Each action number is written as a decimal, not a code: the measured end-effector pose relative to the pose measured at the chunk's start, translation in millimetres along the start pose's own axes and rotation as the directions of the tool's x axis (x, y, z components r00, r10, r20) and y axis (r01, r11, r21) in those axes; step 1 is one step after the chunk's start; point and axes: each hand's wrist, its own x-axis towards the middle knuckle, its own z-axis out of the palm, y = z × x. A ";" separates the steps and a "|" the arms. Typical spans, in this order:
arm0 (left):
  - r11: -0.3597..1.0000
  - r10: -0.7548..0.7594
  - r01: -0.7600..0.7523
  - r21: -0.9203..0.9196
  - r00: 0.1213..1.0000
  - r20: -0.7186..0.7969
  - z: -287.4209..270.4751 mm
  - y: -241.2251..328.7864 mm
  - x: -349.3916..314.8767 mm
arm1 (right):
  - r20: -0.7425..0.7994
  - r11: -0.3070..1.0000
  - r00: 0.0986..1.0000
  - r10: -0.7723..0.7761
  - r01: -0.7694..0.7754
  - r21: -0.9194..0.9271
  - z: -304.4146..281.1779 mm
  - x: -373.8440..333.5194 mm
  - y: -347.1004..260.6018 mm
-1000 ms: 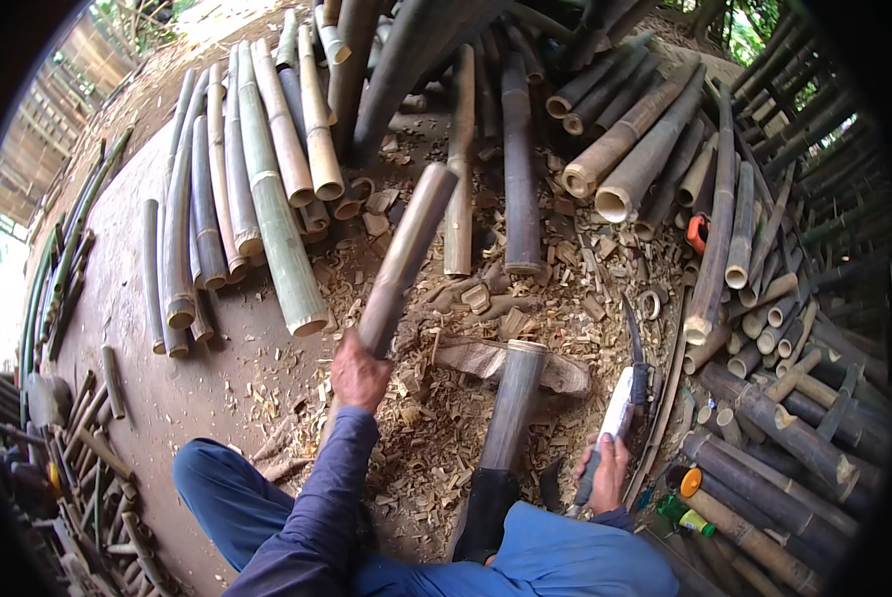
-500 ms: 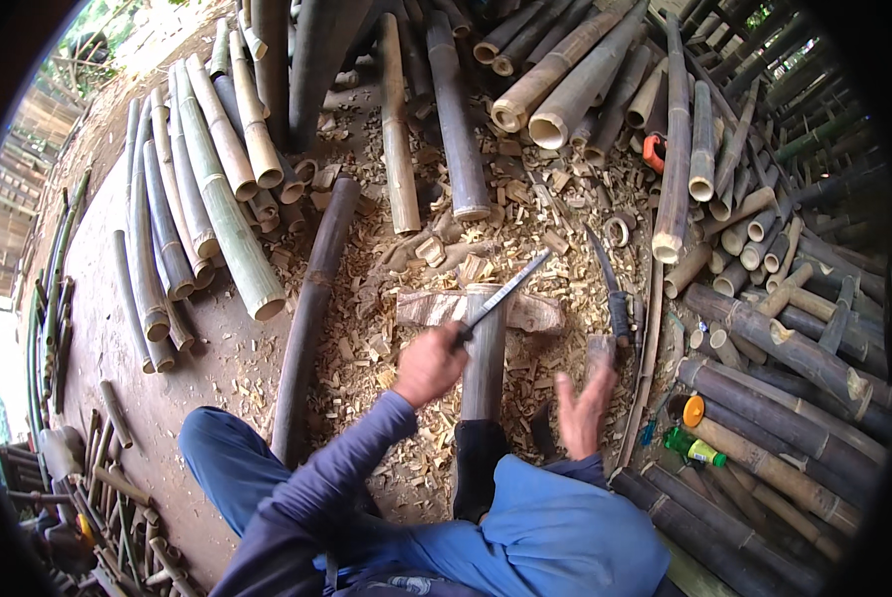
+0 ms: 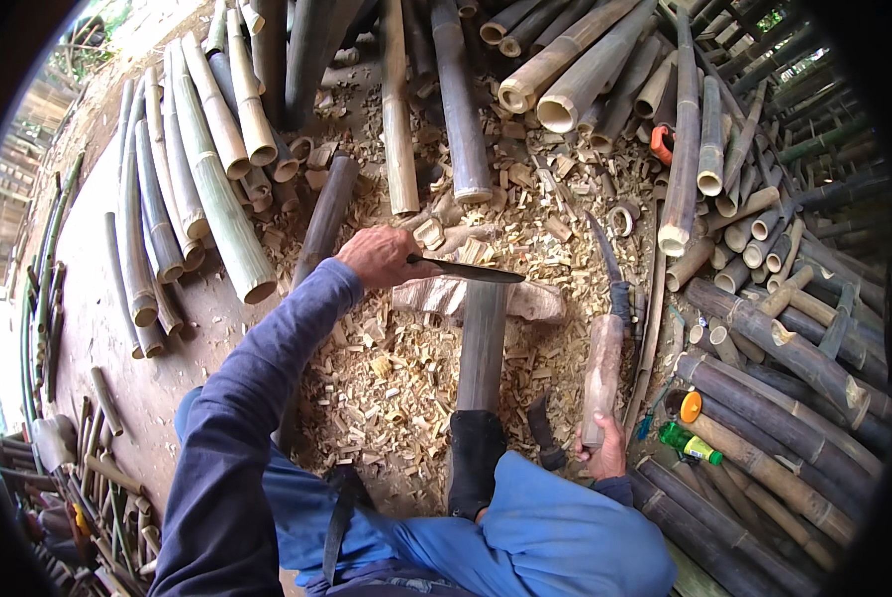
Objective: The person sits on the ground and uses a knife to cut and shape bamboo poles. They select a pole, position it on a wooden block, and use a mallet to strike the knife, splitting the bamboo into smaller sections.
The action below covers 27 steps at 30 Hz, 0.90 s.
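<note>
My left hand [image 3: 379, 256] grips a knife [image 3: 471, 271] by its handle, the dark blade lying level across the upper end of a bamboo pole [image 3: 481, 348]. That pole rests on a rough wooden block [image 3: 431, 297], and its near end meets a black boot [image 3: 476, 463] between my legs. Low on the right, my right hand [image 3: 605, 453] is wrapped round the narrow end of a wooden club [image 3: 602, 373], whose thick end points away from me. Beyond the club's thick end is a curved blade [image 3: 602, 247] with a wrapped handle [image 3: 620, 298].
Wood chips [image 3: 386, 398] cover the ground. Cut bamboo poles [image 3: 217, 199] lie at the left, and more bamboo [image 3: 764, 388] is stacked at the right. A green bottle [image 3: 690, 443] and an orange round cap [image 3: 692, 406] sit by the right stack. A dark curved piece [image 3: 543, 430] lies near the club.
My left hand has moved up and left, turning the knife from slanting to level over the pole. My right hand, open before, has come down and closed on the wooden club.
</note>
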 end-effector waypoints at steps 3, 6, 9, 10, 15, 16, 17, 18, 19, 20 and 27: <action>1.000 -0.011 0.011 -0.016 1.000 0.016 1.1 3.8 3.3 | 0.223 0.936 0.975 -0.024 -0.057 0.348 34.0 -24.2 -20.5; 1.000 0.003 -0.003 -0.021 1.000 0.003 7.3 -1.6 4.7 | 0.232 0.963 0.961 -0.151 0.089 0.255 77.3 -36.3 -40.8; 0.999 -0.011 0.012 -0.039 1.000 0.026 6.4 0.5 8.5 | 0.311 0.975 0.925 -0.220 0.213 0.055 87.8 -33.4 -73.2; 0.999 -0.024 0.026 -0.038 0.999 0.039 3.8 1.5 7.4 | 0.327 0.970 0.918 -0.225 0.242 -0.014 94.0 -37.3 -92.0; 0.995 0.070 -0.075 -0.068 0.994 -0.081 14.7 -9.2 8.9 | 0.289 0.906 0.882 -0.373 0.413 -0.090 126.6 -49.3 -135.6; 0.996 0.066 -0.069 -0.058 0.996 -0.052 14.2 -8.5 10.5 | 0.325 0.900 0.876 -0.357 0.415 -0.131 124.4 -48.8 -144.9; 0.997 0.060 -0.061 -0.046 0.998 -0.023 10.9 -5.4 10.6 | 0.321 0.878 0.871 -0.372 0.442 -0.183 130.0 -52.2 -154.9; 0.999 0.039 -0.039 -0.009 0.999 -0.024 11.9 -3.7 8.9 | 0.320 0.855 0.867 -0.383 0.463 -0.232 137.0 -56.2 -166.2; 0.999 0.018 -0.018 0.029 0.999 -0.026 13.8 -1.3 5.8 | 0.320 0.830 0.862 -0.393 0.483 -0.279 143.5 -59.3 -177.8; 0.998 -0.008 0.010 0.066 1.000 -0.027 16.1 -1.3 -0.3 | 0.343 0.780 0.822 -0.455 0.553 -0.291 151.2 -61.7 -190.6; 0.997 0.043 -0.038 0.069 0.997 -0.068 23.6 -2.9 5.1 | 0.378 0.239 0.680 -0.628 0.631 -0.738 177.0 15.5 -179.7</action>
